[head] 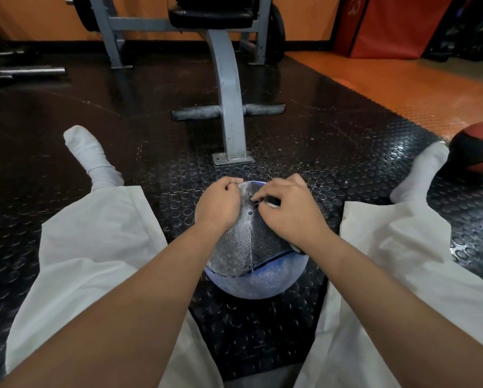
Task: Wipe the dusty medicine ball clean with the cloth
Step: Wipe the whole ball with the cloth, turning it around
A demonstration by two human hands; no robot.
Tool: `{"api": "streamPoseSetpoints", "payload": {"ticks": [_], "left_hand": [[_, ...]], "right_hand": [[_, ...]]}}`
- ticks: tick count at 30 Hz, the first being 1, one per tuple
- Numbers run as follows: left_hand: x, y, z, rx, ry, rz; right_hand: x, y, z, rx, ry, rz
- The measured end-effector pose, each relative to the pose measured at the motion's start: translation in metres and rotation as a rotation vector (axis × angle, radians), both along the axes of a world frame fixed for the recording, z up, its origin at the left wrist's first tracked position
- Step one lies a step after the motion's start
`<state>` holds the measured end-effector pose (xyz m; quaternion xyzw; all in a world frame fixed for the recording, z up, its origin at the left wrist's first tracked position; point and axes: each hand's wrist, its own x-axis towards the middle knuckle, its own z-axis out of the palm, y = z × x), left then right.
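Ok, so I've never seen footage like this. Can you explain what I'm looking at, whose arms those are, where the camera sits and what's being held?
There is no machine here. The single picture comes from a camera worn on a person's head that looks forward and down, so the two arms are that person's own. They sit on a black studded floor mat with their legs apart. Between the legs lies a blue medicine ball that looks pale with dust. What seems to be a grey patterned cloth is draped over its top. The left hand and the right hand each pinch it near its far edge. Beyond them stands a grey bench frame, and a red and black ball lies at the right.
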<state>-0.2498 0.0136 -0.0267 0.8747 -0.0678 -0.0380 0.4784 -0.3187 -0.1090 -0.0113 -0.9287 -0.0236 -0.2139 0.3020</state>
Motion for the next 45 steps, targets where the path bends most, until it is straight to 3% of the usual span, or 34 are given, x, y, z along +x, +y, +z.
{"api": "streamPoseSetpoints", "payload": {"ticks": [7,15,22,30,38,40,45], "left_hand": [[-0.005,-0.004,-0.001,-0.021,0.004,0.021],[0.003,-0.005,0.000,0.001,0.007,-0.007],[-0.011,-0.011,0.000,-0.007,-0.026,-0.008],[0.001,-0.019,0.005,0.036,-0.005,-0.037],[-0.002,-0.023,0.001,0.006,-0.012,-0.016],[0.002,-0.024,0.001,0.012,-0.008,0.020],[0.019,-0.023,0.001,0.028,-0.006,0.009]], "right_hand": [[0.059,-0.004,0.017,-0.074,0.314,-0.164],[0.015,-0.002,0.007,-0.070,0.064,-0.011],[0.066,-0.016,0.015,-0.069,0.352,-0.139],[-0.003,-0.009,0.001,-0.045,-0.032,-0.011],[0.056,-0.027,0.006,0.017,0.268,-0.140],[0.056,-0.025,0.006,0.019,0.263,-0.132],[0.000,-0.010,-0.004,0.021,-0.101,0.023]]}}
